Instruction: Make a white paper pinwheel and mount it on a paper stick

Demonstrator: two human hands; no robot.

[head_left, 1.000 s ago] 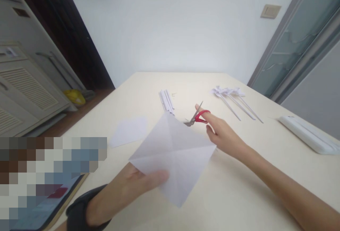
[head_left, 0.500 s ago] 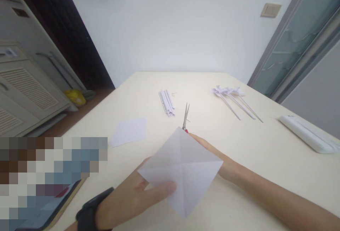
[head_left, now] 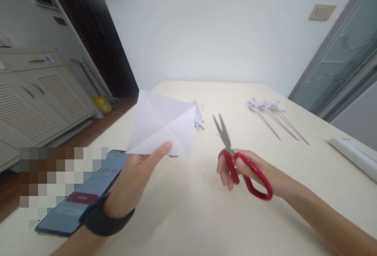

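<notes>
Left grip [head_left: 138, 173] pinching creased white paper [head_left: 161, 124], right grip [head_left: 244, 171] around red-handled scissors [head_left: 235, 158]; phone [head_left: 79, 193] writing unreadable.

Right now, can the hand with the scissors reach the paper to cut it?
Probably yes. The right hand holds the red scissors with blades open, pointing up beside the creased paper that the left hand holds above the table. Nothing lies between them.
</notes>
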